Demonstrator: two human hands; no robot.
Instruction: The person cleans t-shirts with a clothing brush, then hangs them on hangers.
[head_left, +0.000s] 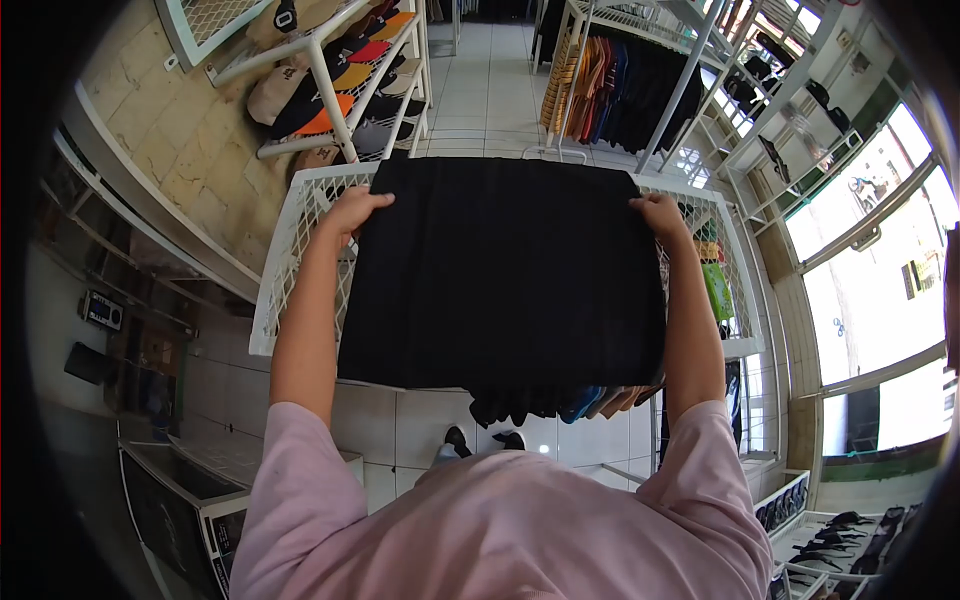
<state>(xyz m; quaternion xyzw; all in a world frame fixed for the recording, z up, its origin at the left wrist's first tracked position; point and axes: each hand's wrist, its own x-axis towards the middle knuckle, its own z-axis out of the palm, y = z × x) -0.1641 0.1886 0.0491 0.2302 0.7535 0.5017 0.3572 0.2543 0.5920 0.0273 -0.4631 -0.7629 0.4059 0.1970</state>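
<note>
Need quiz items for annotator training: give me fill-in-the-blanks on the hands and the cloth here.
The left hand and right hand grip the far corners of a ____ garment.
The garment lies on a wire rack coloured ____.
The shelf at upper left holds ____.
Missing: black; white; caps.

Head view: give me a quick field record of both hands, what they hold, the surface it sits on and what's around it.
left hand: grips the far left corner of the black garment
right hand: grips its far right corner
black garment: spread flat, covering most of the white wire rack
below front edge: dark and coloured clothes show
upper left: cap shelves
far side: hanging shirts on a rail
sleeves: pink
</note>
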